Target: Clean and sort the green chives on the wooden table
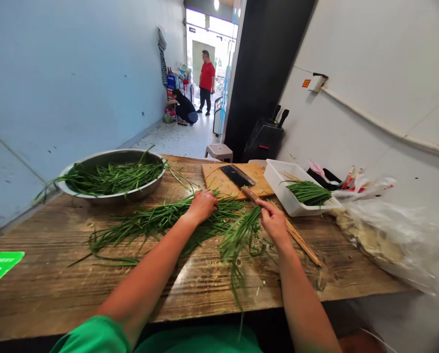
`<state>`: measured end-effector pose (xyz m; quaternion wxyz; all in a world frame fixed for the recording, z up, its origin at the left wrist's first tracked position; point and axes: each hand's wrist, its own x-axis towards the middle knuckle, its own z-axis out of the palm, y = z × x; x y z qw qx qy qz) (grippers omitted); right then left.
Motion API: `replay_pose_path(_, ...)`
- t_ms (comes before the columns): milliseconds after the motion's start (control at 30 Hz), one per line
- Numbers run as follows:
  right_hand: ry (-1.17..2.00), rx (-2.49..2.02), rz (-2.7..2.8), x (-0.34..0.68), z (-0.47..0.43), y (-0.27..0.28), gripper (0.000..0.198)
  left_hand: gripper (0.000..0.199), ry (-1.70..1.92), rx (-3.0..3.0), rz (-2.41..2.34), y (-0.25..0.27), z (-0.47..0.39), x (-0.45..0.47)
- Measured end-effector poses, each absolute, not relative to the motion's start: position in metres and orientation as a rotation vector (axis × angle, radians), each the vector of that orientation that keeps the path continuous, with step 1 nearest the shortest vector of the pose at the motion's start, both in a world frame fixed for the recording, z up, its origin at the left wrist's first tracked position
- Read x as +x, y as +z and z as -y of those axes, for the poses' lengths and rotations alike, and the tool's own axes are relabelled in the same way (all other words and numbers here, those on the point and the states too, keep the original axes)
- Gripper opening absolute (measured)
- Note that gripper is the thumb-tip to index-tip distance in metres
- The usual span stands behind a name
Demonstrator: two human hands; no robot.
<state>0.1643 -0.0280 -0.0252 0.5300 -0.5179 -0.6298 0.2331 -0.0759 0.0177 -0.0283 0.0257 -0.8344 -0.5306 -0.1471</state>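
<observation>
A loose pile of garlic chives (157,218) lies across the table in front of me. My left hand (201,206) rests on the pile, fingers curled around some of its stems. To the right, my right hand (274,224) is closed on a small bunch of chives (241,235), whose blurred ends droop toward the table's front edge. Just beyond that hand is the wooden handle of a cleaver (237,176); whether the fingers touch it I cannot tell. The cleaver's blade lies flat on a wooden cutting board (214,174).
At left stands a metal basin (109,196) heaped with chives. A white plastic tub (274,184) holds a neat chive bundle, with wooden skewers (305,245) beside it. A plastic bag (396,240) sits at far right. Two people (207,78) are in the background.
</observation>
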Motion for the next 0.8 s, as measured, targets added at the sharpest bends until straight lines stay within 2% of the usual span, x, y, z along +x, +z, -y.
replay_pose_path(233,0.32,-1.38,1.919,0.134,0.029,-0.051,0.037,0.011,-0.394,-2.562,1.777,-0.031,-0.019,-0.08)
replay_pose_path(467,0.304,-1.393,1.959,0.132,0.028,-0.056,0.037,0.017,-0.55,-2.527,1.831,-0.031,-0.018,-0.088)
replay_pose_path(800,0.303,-1.407,1.97,0.132,0.03,-0.054,0.037,0.017,-0.413,-2.593,1.703,-0.029,-0.012,-0.071)
